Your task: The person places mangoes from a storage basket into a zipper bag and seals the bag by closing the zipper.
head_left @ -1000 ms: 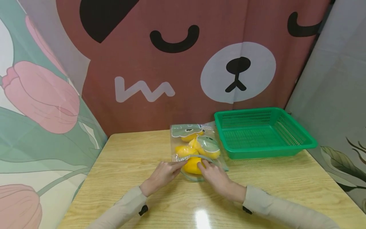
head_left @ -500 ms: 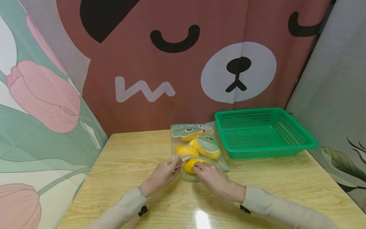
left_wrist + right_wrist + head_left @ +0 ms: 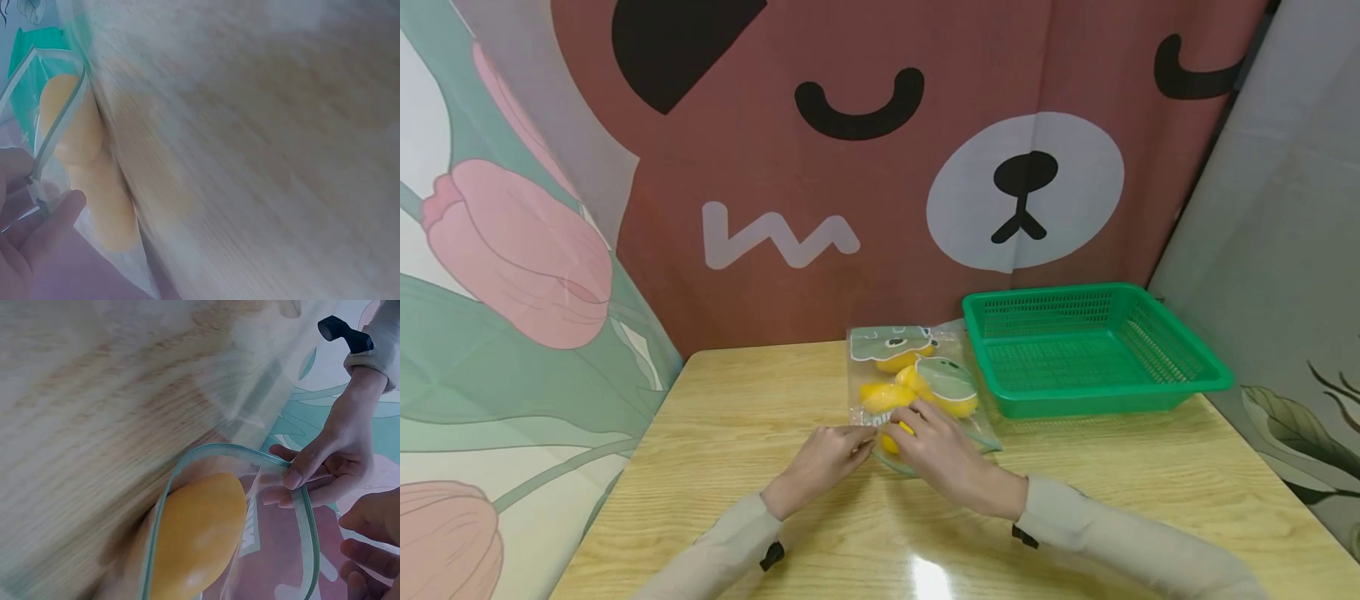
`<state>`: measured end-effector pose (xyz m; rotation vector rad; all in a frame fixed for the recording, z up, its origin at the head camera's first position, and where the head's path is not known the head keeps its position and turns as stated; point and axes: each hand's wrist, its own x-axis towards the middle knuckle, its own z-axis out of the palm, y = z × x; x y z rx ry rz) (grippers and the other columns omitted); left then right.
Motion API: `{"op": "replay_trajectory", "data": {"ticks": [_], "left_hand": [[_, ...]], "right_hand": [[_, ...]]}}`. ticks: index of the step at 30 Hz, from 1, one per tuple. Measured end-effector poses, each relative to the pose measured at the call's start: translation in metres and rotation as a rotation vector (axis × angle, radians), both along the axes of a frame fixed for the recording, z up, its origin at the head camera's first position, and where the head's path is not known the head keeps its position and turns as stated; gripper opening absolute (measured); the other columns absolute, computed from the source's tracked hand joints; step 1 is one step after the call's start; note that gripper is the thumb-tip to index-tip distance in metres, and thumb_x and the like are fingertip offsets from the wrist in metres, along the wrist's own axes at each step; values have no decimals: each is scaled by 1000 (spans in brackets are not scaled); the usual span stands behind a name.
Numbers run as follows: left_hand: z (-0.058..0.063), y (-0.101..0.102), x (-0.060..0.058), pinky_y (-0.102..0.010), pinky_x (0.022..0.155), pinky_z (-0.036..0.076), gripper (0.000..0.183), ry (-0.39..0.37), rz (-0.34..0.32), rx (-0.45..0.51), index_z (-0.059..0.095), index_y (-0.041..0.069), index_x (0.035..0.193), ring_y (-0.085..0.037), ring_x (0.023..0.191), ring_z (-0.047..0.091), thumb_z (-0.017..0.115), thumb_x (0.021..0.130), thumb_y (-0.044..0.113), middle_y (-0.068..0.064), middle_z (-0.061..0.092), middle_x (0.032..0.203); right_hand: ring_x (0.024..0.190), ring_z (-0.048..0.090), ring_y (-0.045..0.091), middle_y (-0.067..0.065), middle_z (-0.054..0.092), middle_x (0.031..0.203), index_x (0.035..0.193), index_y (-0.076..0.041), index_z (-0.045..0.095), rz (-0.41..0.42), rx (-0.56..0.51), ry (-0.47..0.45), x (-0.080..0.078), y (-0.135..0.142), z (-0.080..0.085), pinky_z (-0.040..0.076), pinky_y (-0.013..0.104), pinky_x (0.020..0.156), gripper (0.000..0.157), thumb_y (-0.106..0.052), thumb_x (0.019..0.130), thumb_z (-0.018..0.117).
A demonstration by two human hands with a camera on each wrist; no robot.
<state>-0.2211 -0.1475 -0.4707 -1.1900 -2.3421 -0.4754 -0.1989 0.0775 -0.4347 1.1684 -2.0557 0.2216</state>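
Note:
A clear zip bag (image 3: pixel 859 375) with a green-edged mouth lies on the table, several yellow mangoes inside. Closest to the opening is one smooth mango (image 3: pixel 200 544); the bag's green rim (image 3: pixel 212 448) stands apart around it. My left hand (image 3: pixel 823 458) pinches the rim's left corner between thumb and fingers, as the left wrist view also shows (image 3: pixel 37 231). Over the mouth, my right hand (image 3: pixel 943 458) covers part of that near mango in the head view. Its loosely bent fingers (image 3: pixel 375 515) are spread beside the rim in the right wrist view, holding nothing.
Right behind the bag, a green plastic basket (image 3: pixel 1097 400) sits at the table's back right. The wooden table (image 3: pixel 760 392) meets a bear-printed curtain (image 3: pixel 775 308) at the back, with printed cloths at both sides.
My right hand has slid left and forward across the bag's mouth, away from its right side, nearer my left hand. The left fingertips have drawn back slightly to the rim's corner.

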Motion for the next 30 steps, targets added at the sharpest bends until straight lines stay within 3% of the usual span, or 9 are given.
{"op": "replay_trajectory", "data": {"ticks": [4,10,16,23,30], "left_hand": [[-1,-1,1,-6,50,36,19,14,-14,10,73,2,106,2,54,48,75,87,4,-6,74,86],[0,-2,3,-6,47,30,21,0,-16,13,72,2,108,4,50,38,75,87,3,-3,72,79],[-1,-4,4,-6,47,29,13,-23,-11,27,72,3,100,5,49,34,75,87,3,-3,72,79],[-1,-6,5,-7,57,44,9,-115,15,48,74,5,99,-1,63,61,72,91,6,-5,75,92],[1,-9,5,-10,62,48,9,-146,15,69,74,6,99,-5,71,67,72,91,6,-4,75,92]], "right_hand": [[86,54,21,3,62,98,100,-12,72,-25,6,37,-3,-8,3,48,31,75,30,-8,74,85],[83,52,22,3,60,96,99,-13,70,-46,8,49,-9,-18,1,46,30,70,28,-11,75,84],[80,51,19,0,60,92,92,-16,71,-69,7,50,-14,-24,-3,41,28,66,20,-12,77,83],[78,48,18,-2,60,90,91,-17,72,-108,59,-11,-16,-29,-3,38,27,66,15,-15,80,82],[77,50,17,-3,62,88,86,-18,75,-110,63,1,-19,-32,-6,38,27,65,12,-22,80,84]]}}
